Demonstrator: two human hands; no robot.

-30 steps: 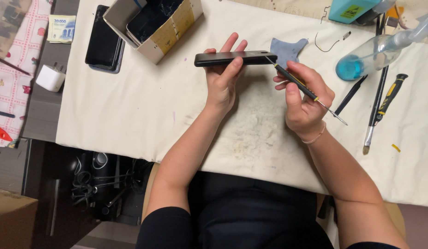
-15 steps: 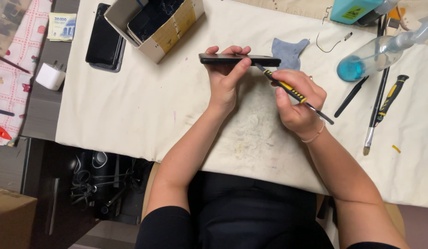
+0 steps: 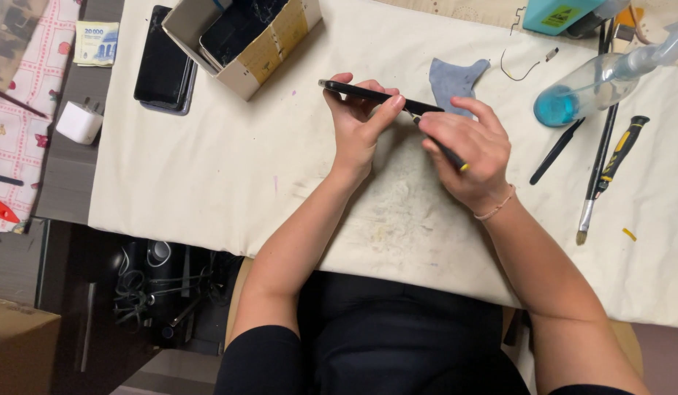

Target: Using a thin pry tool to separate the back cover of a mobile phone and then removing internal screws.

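A thin black phone (image 3: 375,95) is held edge-up above the cloth-covered surface (image 3: 207,168), gripped from below by the left hand (image 3: 357,121), whose fingers are curled over its far edge while the thumb is pressed against its near side. The right hand (image 3: 467,150) is closed around a slim screwdriver (image 3: 445,150) with a dark handle and a yellow end, and the tool's tip is set against the right end of the phone. A thin bracelet is worn on the right wrist. Just behind the phone, a grey-blue scrap of cloth (image 3: 456,77) is laid flat. To the upper left, an open cardboard box (image 3: 280,44) with a dark cracked screen in it is seen, and beside it a second black phone (image 3: 163,66) lies face down at the edge of the surface. To the right, well apart from the hands, a clear spray bottle (image 3: 602,80) with blue liquid is laid on its side, and near it a black-and-yellow screwdriver (image 3: 620,150) and some slender dark tools are spread. A white charger (image 3: 79,121) is placed off the cloth at the far left.
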